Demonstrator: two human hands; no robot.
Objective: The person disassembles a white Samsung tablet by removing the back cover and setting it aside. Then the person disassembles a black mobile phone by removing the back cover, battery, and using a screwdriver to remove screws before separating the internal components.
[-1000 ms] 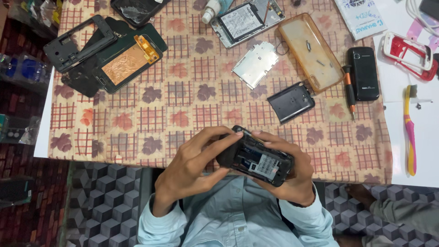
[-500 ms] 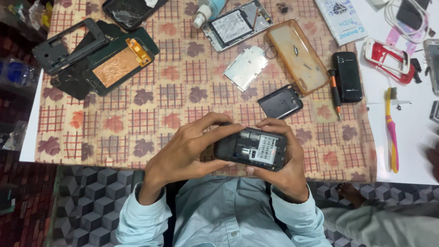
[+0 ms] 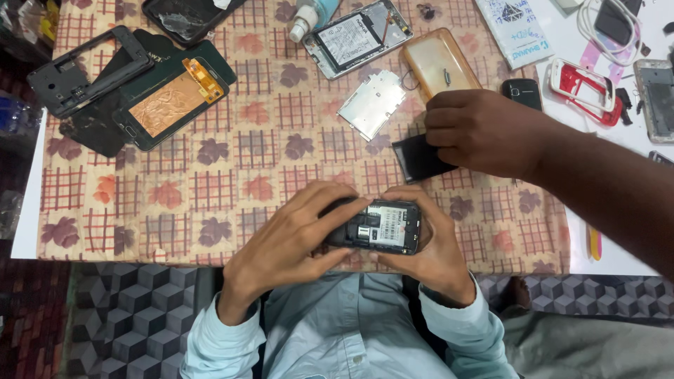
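A white table under a leaf-patterned checked cloth stands on a cube-patterned floor.

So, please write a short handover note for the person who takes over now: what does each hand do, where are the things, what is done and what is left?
Left hand: grips the left end of the black phone, thumb on its open back.
Right hand: cradles the phone's right end.
The phone is held over the table edge; its back cover is off and the inside shows.
Another person's hand rests on the black battery on the patterned cloth.
Done: back opened.
Left: the back is still uncovered.
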